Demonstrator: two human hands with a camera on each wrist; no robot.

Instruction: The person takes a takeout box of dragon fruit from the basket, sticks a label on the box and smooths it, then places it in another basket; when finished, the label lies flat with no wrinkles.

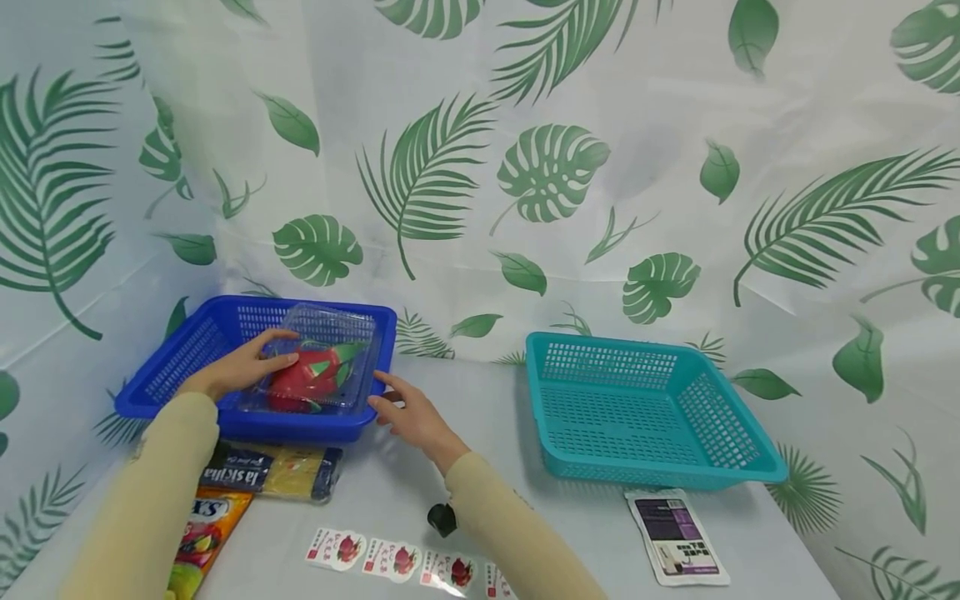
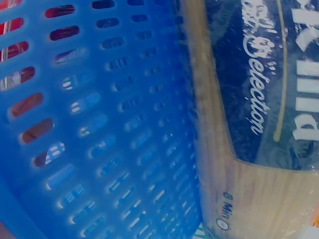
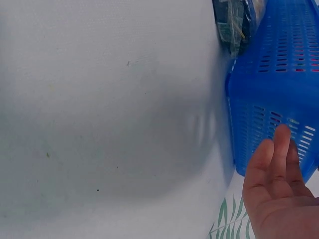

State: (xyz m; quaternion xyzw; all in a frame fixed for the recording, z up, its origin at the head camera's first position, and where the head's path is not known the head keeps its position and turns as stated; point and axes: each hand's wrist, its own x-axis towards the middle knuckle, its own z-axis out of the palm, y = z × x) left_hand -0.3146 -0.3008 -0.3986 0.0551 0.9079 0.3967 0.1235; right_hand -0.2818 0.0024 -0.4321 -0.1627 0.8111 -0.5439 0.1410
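Observation:
A clear plastic box (image 1: 358, 358) with red and green dragon fruit (image 1: 307, 379) inside lies in the right part of the blue basket (image 1: 292, 429). My left hand (image 1: 243, 364) reaches over the basket, with fairly straight thumb and fingers on the box's left side. The left wrist view shows only the basket's slotted wall (image 2: 114, 119) and a pasta packet (image 2: 264, 194). At the basket's right rim is my right hand (image 1: 412, 421), its fingers loosely extended. In the right wrist view, the right hand's fingers (image 3: 280, 159) overlap the basket's outer wall and hold nothing.
A teal basket (image 1: 615, 425) stands to the right, with a white and purple pouch (image 1: 678, 537) before it. An orange snack bag (image 1: 202, 533) lies front left. Dragon fruit stickers (image 1: 397, 560) and a small black object (image 1: 442, 519) lie near the front. Leaf-print sheeting (image 1: 450, 275) rises behind.

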